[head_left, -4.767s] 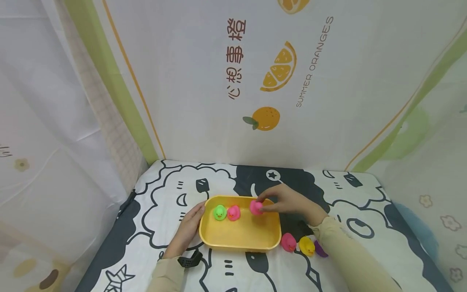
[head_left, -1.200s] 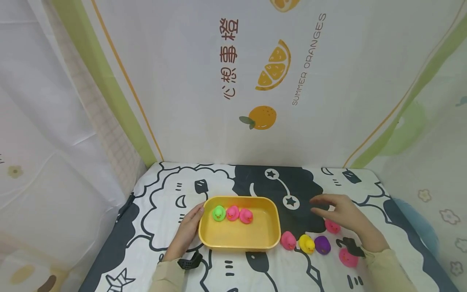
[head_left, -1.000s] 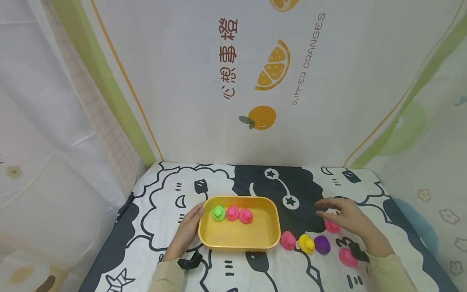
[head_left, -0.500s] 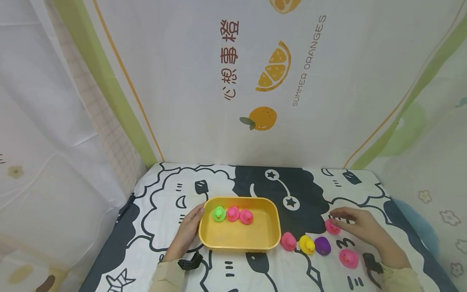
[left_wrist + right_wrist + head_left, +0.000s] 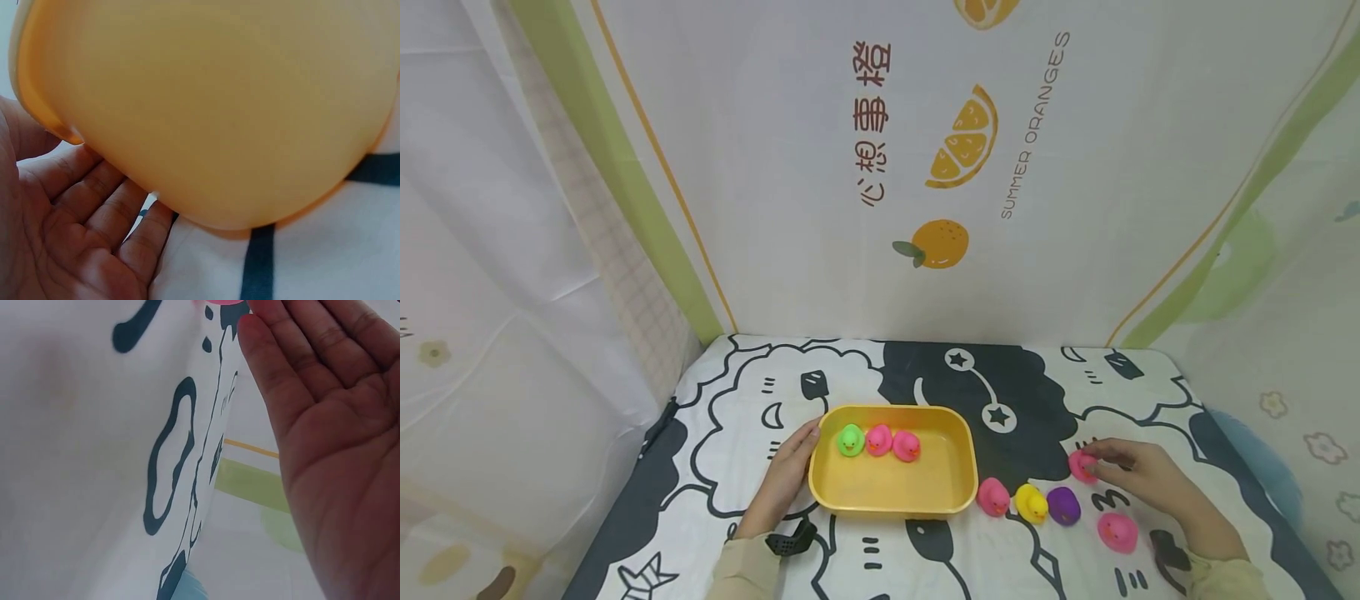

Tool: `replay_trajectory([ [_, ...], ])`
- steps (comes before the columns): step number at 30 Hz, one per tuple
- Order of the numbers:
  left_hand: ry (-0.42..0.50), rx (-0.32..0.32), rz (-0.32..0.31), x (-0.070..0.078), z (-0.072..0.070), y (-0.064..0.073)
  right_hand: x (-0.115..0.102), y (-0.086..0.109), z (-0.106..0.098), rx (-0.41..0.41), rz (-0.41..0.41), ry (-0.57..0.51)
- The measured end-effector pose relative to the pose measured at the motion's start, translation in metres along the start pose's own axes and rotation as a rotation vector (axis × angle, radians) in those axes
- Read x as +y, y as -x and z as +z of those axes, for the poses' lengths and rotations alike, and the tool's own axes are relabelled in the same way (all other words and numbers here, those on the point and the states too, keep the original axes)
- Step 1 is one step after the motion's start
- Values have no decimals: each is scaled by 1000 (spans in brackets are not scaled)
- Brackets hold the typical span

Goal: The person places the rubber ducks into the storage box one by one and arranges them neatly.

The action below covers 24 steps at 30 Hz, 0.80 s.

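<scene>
In the head view a yellow plastic tray (image 5: 891, 496) holds a green rubber duck (image 5: 851, 440) and two pink ones in a row. My left hand (image 5: 784, 471) holds the tray's left end; in the left wrist view its thumb is at the rim and its fingers lie against the outer wall. On the right, my right hand (image 5: 1138, 471) pinches a pink rubber duck (image 5: 1080, 467) that sits on the cloth. In the right wrist view only a sliver of pink (image 5: 225, 302) shows at the top, by the fingertips.
Right of the tray sit a pink duck (image 5: 993, 497), a yellow duck (image 5: 1032, 503) and a purple duck (image 5: 1063, 506). Another pink duck (image 5: 1117, 532) is nearer my right sleeve. A black-and-white patterned cloth (image 5: 730, 433) covers the table, with hanging curtains behind and at the sides.
Earlier my right hand set a pink duck in the tray beside the other two. It has since moved right and down onto another pink duck. My left hand has stayed at the tray.
</scene>
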<state>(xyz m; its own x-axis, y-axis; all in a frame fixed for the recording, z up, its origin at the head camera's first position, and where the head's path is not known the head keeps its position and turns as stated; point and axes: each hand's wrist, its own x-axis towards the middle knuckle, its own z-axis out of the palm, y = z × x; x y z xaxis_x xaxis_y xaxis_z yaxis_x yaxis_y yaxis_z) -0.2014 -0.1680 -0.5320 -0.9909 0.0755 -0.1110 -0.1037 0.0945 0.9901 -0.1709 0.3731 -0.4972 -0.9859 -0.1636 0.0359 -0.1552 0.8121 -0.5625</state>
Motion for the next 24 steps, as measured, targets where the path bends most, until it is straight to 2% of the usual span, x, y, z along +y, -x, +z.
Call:
replay_trajectory([
  [5,-5,3,0,0,0,-1,4,1,2,-3,3,-27],
  [13,-4,8,-1,-1,1,0,3,3,5,-43,59,-39],
  [24,-4,12,-9,1,1,-1,7,4,9,-12,56,-59],
])
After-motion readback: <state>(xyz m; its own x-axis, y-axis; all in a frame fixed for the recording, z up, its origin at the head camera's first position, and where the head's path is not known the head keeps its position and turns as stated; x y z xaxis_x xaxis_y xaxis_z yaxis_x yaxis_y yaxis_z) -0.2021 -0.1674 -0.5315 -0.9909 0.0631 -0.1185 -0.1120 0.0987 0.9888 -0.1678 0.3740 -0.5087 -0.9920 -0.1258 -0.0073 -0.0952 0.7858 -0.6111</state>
